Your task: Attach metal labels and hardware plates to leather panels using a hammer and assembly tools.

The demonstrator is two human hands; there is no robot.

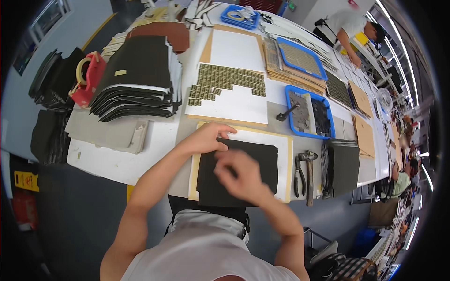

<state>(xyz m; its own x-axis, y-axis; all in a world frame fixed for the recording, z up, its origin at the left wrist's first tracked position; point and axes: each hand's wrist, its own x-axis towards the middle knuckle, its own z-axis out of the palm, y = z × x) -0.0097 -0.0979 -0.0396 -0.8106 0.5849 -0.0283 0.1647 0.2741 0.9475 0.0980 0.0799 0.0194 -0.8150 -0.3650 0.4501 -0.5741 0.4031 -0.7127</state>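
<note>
A black sheet (260, 164) of leather-like material lies on a white board (284, 161) with tan edges, right in front of me. My left hand (208, 137) is at the sheet's far left corner, its index finger stretched out and its thumb apart from it over the sheet. Nothing shows between those fingers. My right hand (240, 175) is above the middle of the sheet with bent fingers, smeared by motion. Whether it pinches anything I cannot make out. Just beyond the board, rows of small dark-gold square pieces (232, 77) cover part of a white panel (229, 107).
Pliers (299, 178) and a hammer (308, 171) lie right of the board, beside a black stack (344, 166). A blue tray (291, 122) holds grey and black pieces. At left stand piled black sheets (136, 65) and a red tape dispenser (92, 77). Another person (344, 25) works at far right.
</note>
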